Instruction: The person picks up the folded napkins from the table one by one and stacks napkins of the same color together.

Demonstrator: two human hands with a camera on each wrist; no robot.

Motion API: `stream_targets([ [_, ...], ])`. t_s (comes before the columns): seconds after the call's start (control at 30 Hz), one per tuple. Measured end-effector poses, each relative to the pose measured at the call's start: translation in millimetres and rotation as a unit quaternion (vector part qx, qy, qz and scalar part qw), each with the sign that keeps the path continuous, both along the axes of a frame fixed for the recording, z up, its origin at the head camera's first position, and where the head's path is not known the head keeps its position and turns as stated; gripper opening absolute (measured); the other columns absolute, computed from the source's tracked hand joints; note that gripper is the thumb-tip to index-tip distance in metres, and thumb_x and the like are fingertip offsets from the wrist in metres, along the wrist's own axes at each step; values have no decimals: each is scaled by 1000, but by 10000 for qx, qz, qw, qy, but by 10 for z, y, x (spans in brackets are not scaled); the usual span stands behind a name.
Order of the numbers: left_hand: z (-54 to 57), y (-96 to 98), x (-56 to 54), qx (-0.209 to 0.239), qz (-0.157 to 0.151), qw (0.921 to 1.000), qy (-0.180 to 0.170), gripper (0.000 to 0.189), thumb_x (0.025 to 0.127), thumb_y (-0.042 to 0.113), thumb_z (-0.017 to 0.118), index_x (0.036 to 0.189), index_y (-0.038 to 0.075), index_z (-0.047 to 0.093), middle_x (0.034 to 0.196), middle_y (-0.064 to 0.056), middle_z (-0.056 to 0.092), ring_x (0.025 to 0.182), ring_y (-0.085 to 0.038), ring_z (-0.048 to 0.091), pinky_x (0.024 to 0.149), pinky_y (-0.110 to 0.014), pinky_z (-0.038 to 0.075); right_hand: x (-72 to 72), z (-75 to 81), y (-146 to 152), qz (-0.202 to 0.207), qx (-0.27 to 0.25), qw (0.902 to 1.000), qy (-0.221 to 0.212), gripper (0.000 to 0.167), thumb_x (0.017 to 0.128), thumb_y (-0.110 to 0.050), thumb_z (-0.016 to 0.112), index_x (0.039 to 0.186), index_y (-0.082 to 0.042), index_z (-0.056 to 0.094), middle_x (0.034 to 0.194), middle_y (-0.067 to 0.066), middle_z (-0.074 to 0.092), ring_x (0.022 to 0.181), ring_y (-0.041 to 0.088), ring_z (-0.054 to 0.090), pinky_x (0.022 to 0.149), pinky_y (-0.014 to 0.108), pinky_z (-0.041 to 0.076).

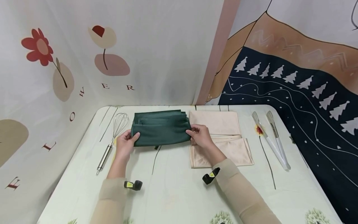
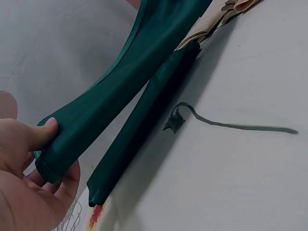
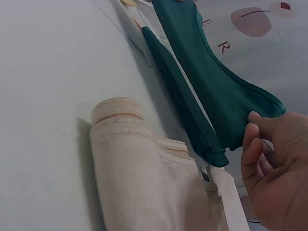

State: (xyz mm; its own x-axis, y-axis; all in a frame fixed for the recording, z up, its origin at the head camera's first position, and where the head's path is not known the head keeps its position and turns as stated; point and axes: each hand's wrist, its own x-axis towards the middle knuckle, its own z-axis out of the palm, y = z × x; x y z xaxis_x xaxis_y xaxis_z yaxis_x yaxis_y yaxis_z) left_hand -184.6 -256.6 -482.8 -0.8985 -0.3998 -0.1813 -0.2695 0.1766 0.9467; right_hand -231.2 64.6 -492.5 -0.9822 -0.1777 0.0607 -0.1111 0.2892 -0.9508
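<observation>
A folded dark green cloth [image 1: 160, 134] is stretched between both hands above the table. My left hand [image 1: 125, 144] pinches its left end, thumb [image 2: 50, 124] on the near face and fingers behind. At the opposite end, my right hand [image 1: 202, 136] pinches the cloth between thumb and fingers. Both wrist views show the held green strip [image 3: 211, 91] raised, with a second green layer [image 3: 180, 94] lower down by the table; whether the two are joined I cannot tell. Beneath and beside my right wrist lies a folded beige cloth [image 1: 229, 152].
Behind the near beige cloth lies another folded beige piece [image 1: 215, 122]. A metal whisk [image 1: 105, 155] lies left, beside my left hand. Tongs [image 1: 275, 143] with pale handles lie at the right. Printed curtains [image 1: 167, 56] hang behind the table [image 1: 173, 193].
</observation>
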Motion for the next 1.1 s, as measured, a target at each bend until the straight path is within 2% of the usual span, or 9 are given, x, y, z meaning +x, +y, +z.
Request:
stream_targets([
  [0.23, 42, -20, -138, 227, 153, 9996, -81, 37, 99, 26, 68, 127, 3, 64, 108, -2, 63, 93, -9, 57, 75, -16, 49, -153, 27, -54, -176, -185, 9989, -383, 12, 96, -13, 71, 103, -4, 75, 75, 6, 63, 64, 37, 64, 50, 27, 48],
  [0.33, 49, -24, -194, 197, 181, 9996, -128, 38, 99, 28, 68, 128, 2, 65, 110, -3, 62, 94, -10, 57, 77, -18, 49, -221, 22, -60, -216, -164, 9989, -377, 14, 97, -15, 71, 105, -3, 75, 77, 6, 65, 63, 32, 63, 53, 28, 50],
  [0.5, 29, -35, -276, 90, 270, 9996, -93, 38, 100, 27, 67, 128, 1, 66, 109, -3, 59, 94, -11, 55, 79, -21, 48, -300, 19, -61, -302, -8, 9990, -333, 17, 97, -17, 71, 106, -4, 76, 85, 4, 69, 62, 15, 56, 58, 25, 48],
  [0.63, -8, -40, -333, -48, 315, 9995, -35, 38, 99, 26, 68, 127, 1, 67, 108, -4, 59, 94, -11, 54, 80, -21, 48, -346, 19, -61, -404, -28, 9980, -491, 17, 96, -18, 72, 106, -5, 77, 83, 3, 68, 62, 14, 55, 59, 28, 50],
  [0.9, -90, -39, -449, -117, 619, 9980, 10, 36, 98, 23, 70, 125, 0, 69, 107, -7, 60, 92, -13, 52, 75, -22, 47, -438, 12, -91, -625, -387, 9907, -1145, 19, 95, -18, 73, 109, -5, 76, 77, 3, 63, 64, 12, 57, 69, 32, 59],
  [1.0, -73, -54, -508, -160, 687, 9975, -61, 37, 98, 25, 70, 127, 3, 69, 112, -8, 60, 96, -15, 53, 73, -23, 48, -485, 25, -115, -653, -526, 9872, -1359, 21, 95, -19, 73, 112, -6, 76, 78, 3, 62, 64, 12, 58, 67, 31, 58],
  [1.1, -29, -77, -576, -265, 627, 9976, -86, 41, 98, 28, 70, 132, 4, 67, 121, -11, 61, 105, -20, 56, 78, -25, 51, -541, 45, -142, -715, -600, 9849, -1456, 22, 95, -21, 74, 112, -8, 75, 77, 3, 62, 64, 12, 58, 60, 27, 56],
])
